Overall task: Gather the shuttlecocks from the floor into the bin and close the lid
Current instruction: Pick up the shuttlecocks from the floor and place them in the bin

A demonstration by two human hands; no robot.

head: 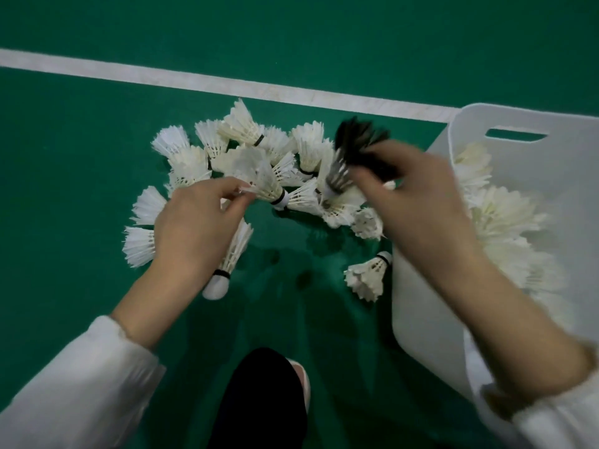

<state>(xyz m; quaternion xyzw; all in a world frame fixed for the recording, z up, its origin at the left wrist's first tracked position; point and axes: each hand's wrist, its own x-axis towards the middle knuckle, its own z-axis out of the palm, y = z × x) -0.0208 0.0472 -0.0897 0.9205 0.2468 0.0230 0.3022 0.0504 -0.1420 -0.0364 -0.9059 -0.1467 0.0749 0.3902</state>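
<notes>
Your left hand pinches the feather skirt of a white shuttlecock between thumb and fingertips, with its cork end pointing down and to the right. Your right hand is blurred, but its fingers curl round a black shuttlecock, whose dark feathers fan up and to the left above the knuckles. It is held just left of the bin's rim.

Between and beyond both hands lies the pile of shuttlecocks, white feathered ones heaped and overlapping on the green floor. One more shuttlecock lies partly under your left wrist with its cork toward you. Another loose shuttlecock lies just beside the bin's near wall.

The white bin stands on the floor at your right, open at the top, with a handle slot cut in its far wall. More white shuttlecocks are heaped inside it.

A white court line runs across the floor beyond the pile. White sleeves cover both forearms, and a dark trouser leg shows at the bottom.
</notes>
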